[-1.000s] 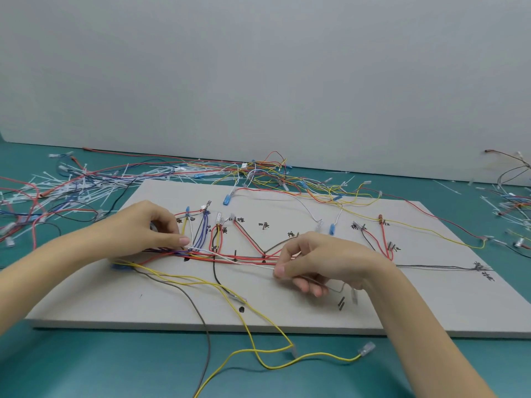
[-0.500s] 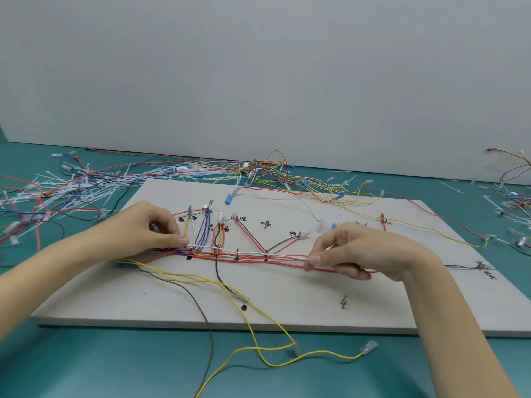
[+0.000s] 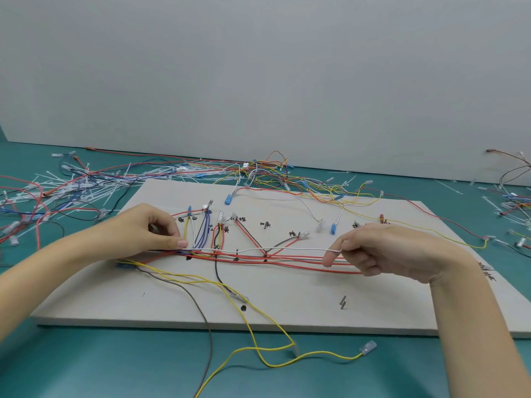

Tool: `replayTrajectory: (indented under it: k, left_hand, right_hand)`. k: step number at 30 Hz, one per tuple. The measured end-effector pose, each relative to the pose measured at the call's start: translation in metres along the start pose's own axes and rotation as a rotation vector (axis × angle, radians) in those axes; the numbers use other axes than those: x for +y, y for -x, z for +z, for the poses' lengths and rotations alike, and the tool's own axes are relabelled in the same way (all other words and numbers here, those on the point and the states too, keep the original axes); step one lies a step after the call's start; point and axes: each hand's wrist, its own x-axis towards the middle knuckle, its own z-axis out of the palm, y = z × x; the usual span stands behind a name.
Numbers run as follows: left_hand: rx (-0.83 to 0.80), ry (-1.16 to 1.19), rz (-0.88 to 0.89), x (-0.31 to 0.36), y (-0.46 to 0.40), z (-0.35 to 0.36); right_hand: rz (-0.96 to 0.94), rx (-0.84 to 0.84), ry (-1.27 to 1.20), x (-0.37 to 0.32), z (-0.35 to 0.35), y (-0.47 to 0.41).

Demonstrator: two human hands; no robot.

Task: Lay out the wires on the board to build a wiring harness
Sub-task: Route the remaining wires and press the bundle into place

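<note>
Now | white wire runs left-right over board | left hand, right hand pinch its ends

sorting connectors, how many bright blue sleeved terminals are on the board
4 clearly: one top centre, one upright by the left hand, one right of centre, one at the left edge. Others may hide.

Matt pale board, glossy plastic-sheathed wires, smooth teal tabletop

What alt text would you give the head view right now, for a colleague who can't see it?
A person's right hand pinches a white wire stretched taut across a pale board, while the left hand pins the wire bundle at its left end. Loose wires and cable ties litter the teal table.
</note>
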Motion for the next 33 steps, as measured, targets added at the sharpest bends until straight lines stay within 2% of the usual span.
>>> replayTrajectory:
  k: [4,13,22,27,33]
  left_hand:
    - [-0.005,0.000,-0.004,0.001,0.001,-0.001]
    - [-0.011,0.003,0.007,0.001,0.001,0.000]
    - [0.039,-0.025,0.002,0.005,0.001,0.005]
    - [0.076,-0.002,0.009,0.006,0.001,0.006]
    - [0.125,-0.051,0.033,0.010,0.000,0.011]
  right_hand:
    - [0.047,0.031,-0.042,-0.002,0.004,-0.001]
    - [0.139,-0.003,0.122,0.003,0.002,-0.001]
    - [0.094,0.035,0.105,0.009,-0.005,-0.001]
    - [0.096,0.068,0.183,0.008,-0.003,-0.003]
    - [0.236,0.079,0.259,0.004,0.001,-0.001]
